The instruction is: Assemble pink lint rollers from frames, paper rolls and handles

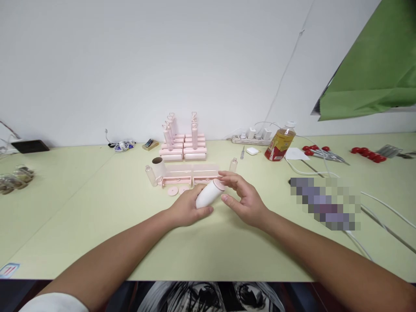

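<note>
My left hand (188,208) is wrapped round a white sticky-paper roll (208,195), tilted up to the right. A pink disc (219,185) sits at the roll's upper end. Beside that end is my right hand (243,197), fingers apart and holding nothing; whether a fingertip touches the disc I cannot tell. Behind the hands lie pink open casings (176,181) and long translucent covers (191,170). Another white roll (159,170) stands upright, showing its brown cardboard core. Loose pink discs (173,191) lie flat near my left hand. Small clear pink bottle-like pieces (151,175) stand on either side.
Near the wall, several pink boxed units (195,154) with upright handles (194,132) stand in rows. To the right are a power strip (250,141), a yellow drink bottle (281,142), red-handled tools (325,151) and loose white cables (386,203) across the green table (97,208).
</note>
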Available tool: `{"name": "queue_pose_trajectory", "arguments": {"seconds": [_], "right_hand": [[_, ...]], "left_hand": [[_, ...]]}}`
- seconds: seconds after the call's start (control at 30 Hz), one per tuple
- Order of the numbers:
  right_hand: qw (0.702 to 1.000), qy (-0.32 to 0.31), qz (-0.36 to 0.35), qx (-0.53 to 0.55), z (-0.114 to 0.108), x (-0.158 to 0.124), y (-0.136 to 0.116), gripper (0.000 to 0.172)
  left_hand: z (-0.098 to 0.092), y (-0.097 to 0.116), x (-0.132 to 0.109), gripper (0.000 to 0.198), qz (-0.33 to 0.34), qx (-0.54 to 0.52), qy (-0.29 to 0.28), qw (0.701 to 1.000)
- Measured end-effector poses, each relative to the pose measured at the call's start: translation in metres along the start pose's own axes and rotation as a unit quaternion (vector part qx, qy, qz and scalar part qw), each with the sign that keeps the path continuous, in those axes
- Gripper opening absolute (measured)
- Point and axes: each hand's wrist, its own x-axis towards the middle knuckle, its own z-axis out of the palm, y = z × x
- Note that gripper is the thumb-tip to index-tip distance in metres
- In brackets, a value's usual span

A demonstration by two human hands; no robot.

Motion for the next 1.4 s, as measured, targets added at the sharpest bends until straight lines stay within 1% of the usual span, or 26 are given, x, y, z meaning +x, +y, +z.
{"name": "queue_pose_trajectory", "arguments": {"seconds": [0.13, 0.2, 0.23, 0.27, 0.33, 0.37, 0.4, 0.5, 0.53, 0.6, 0.67, 0.73, 0.77, 0.83, 0.93, 1.0, 1.03, 1.1, 1.17, 1.27, 1.3, 1.33, 1.4], "right_hand": [[0.995, 0.08, -0.052, -0.027, -0.001, 0.001, -0.003, 0.034], [0.992, 0.113, -0.059, -0.018, 0.0, 0.0, -0.005, 0.037], [0.993, 0.103, -0.05, -0.014, 0.0, 0.0, -0.006, 0.039], [0.997, 0.074, -0.033, -0.012, 0.0, -0.001, -0.007, 0.041], [1.0, -0.008, 0.014, -0.009, -0.001, -0.001, -0.008, 0.044], [0.999, -0.04, 0.034, -0.005, -0.001, -0.001, -0.009, 0.044], [0.997, -0.057, 0.047, 0.0, -0.002, -0.001, -0.008, 0.044], [0.997, -0.059, 0.051, 0.019, -0.003, 0.0, -0.007, 0.042], [0.996, -0.068, 0.048, 0.022, -0.003, 0.0, -0.006, 0.041], [0.995, -0.085, 0.042, 0.014, -0.003, 0.002, -0.005, 0.036], [0.995, -0.077, 0.052, -0.029, -0.004, 0.004, -0.003, 0.028], [0.988, -0.069, 0.088, -0.107, -0.006, 0.007, 0.001, 0.024], [0.98, -0.075, 0.109, -0.15, -0.008, 0.009, 0.003, 0.025], [0.959, -0.108, 0.139, -0.224, -0.012, 0.012, 0.011, 0.033], [0.932, -0.154, 0.145, -0.293, -0.014, 0.013, 0.023, 0.047], [0.92, -0.171, 0.142, -0.324, -0.012, 0.013, 0.028, 0.048], [0.915, -0.176, 0.143, -0.335, -0.011, 0.013, 0.029, 0.045], [0.91, -0.18, 0.145, -0.343, -0.009, 0.013, 0.027, 0.03], [0.917, -0.172, 0.141, -0.331, -0.007, 0.014, 0.024, 0.019], [0.934, -0.128, 0.117, -0.311, -0.007, 0.015, 0.021, 0.016], [0.939, -0.115, 0.109, -0.306, -0.008, 0.015, 0.021, 0.018], [0.942, -0.107, 0.102, -0.301, -0.008, 0.015, 0.022, 0.022], [0.944, -0.115, 0.1, -0.294, -0.009, 0.016, 0.024, 0.028]], "left_hand": [[-0.001, -0.001, 0.001, 0.062, -0.015, -0.004, 0.018, 1.0], [-0.002, -0.001, 0.001, 0.062, -0.019, -0.007, 0.018, 1.0], [-0.002, -0.001, 0.001, 0.061, -0.02, -0.008, 0.017, 1.0], [-0.002, -0.002, 0.001, 0.06, -0.02, -0.01, 0.014, 1.0], [-0.002, -0.002, 0.0, 0.061, -0.012, -0.012, 0.007, 1.0], [-0.002, -0.003, -0.001, 0.064, -0.005, -0.012, 0.002, 1.0], [-0.003, -0.003, -0.002, 0.071, 0.002, -0.012, -0.003, 1.0], [-0.006, -0.003, -0.004, 0.097, 0.026, 0.002, -0.04, 0.999], [-0.007, -0.003, -0.005, 0.1, 0.038, 0.011, -0.056, 0.998], [-0.009, -0.002, -0.005, 0.097, 0.064, 0.03, -0.078, 0.994], [-0.009, -0.002, -0.005, 0.088, 0.072, 0.042, -0.076, 0.994], [-0.009, -0.002, -0.005, 0.084, 0.057, 0.052, -0.062, 0.995], [-0.009, -0.002, -0.004, 0.083, 0.047, 0.057, -0.054, 0.996], [-0.009, -0.003, -0.004, 0.082, 0.033, 0.067, -0.04, 0.996], [-0.008, -0.002, -0.003, 0.082, 0.024, 0.074, -0.028, 0.997], [-0.008, -0.002, -0.003, 0.082, 0.021, 0.072, -0.032, 0.997], [-0.008, -0.001, -0.003, 0.082, 0.021, 0.071, -0.036, 0.997], [-0.008, 0.0, -0.003, 0.083, 0.021, 0.07, -0.046, 0.996], [-0.008, 0.001, -0.003, 0.084, 0.024, 0.07, -0.057, 0.996], [-0.008, 0.001, -0.003, 0.085, 0.044, 0.068, -0.064, 0.995], [-0.008, 0.001, -0.003, 0.085, 0.051, 0.065, -0.066, 0.994], [-0.008, 0.001, -0.003, 0.086, 0.056, 0.062, -0.068, 0.994], [-0.008, 0.001, -0.003, 0.086, 0.054, 0.059, -0.076, 0.994]]}}
